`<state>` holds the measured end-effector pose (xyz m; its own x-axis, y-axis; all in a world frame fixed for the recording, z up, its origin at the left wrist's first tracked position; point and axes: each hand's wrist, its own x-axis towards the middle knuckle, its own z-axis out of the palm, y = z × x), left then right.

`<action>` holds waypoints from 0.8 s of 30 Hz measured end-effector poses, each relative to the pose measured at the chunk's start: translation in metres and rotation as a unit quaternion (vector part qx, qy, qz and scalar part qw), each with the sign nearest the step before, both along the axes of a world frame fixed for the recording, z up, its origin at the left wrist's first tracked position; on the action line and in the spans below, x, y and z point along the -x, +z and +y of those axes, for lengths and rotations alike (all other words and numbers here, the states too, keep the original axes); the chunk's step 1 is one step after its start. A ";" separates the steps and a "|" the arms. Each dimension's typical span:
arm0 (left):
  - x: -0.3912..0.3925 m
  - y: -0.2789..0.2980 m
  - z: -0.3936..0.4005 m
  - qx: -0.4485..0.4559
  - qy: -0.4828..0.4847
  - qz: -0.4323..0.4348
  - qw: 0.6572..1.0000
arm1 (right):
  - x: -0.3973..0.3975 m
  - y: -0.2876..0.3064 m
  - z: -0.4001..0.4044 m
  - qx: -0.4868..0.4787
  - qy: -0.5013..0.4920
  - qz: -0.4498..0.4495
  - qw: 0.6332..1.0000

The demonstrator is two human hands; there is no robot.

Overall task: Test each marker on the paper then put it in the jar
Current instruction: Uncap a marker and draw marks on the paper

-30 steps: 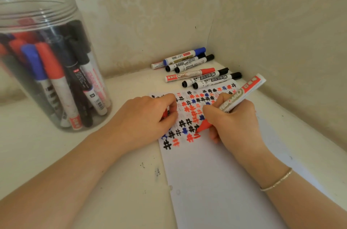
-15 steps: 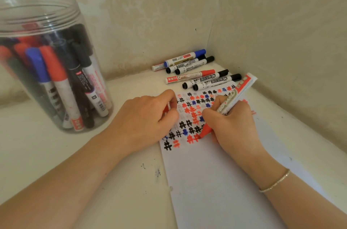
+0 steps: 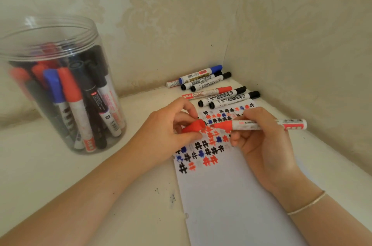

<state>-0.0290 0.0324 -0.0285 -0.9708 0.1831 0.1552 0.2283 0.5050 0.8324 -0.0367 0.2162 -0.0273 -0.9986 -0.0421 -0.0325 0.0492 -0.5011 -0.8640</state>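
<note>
While your right hand [image 3: 263,141] grips the red marker [image 3: 259,124] level above the marked paper [image 3: 231,195], its tip points at the red cap [image 3: 193,126] pinched in your left hand [image 3: 167,135]. Left stands the marker-filled jar [image 3: 60,84]; six capped markers [image 3: 217,88] lie beyond.

views: just one, head-worn, so nothing shared with another
position: above the table [image 3: 60,175], close in – both forearms run in from the bottom edge
facing: forward and down into the wall corner
lens: wide – jar [image 3: 50,32] bulges at left
centre: paper [image 3: 231,205], hands just above it
</note>
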 end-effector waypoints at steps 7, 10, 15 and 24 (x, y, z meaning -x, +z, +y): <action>-0.002 0.001 0.002 0.022 -0.008 -0.005 1.000 | -0.001 -0.002 -0.001 -0.063 0.003 0.024 0.998; -0.004 -0.001 0.003 0.030 -0.023 0.010 0.999 | 0.000 -0.004 -0.002 -0.108 0.019 0.026 0.994; -0.004 -0.003 0.005 0.030 -0.060 0.046 0.997 | -0.001 -0.002 0.002 -0.086 0.082 0.022 0.993; -0.010 0.001 0.007 -0.067 -0.024 -0.016 0.997 | -0.003 -0.006 0.001 -0.183 -0.077 0.032 0.979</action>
<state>-0.0186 0.0398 -0.0276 -0.9661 0.2095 0.1510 0.2225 0.3784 0.8985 -0.0341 0.2168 -0.0328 -0.9926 0.1124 0.0451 -0.0622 -0.1537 -0.9862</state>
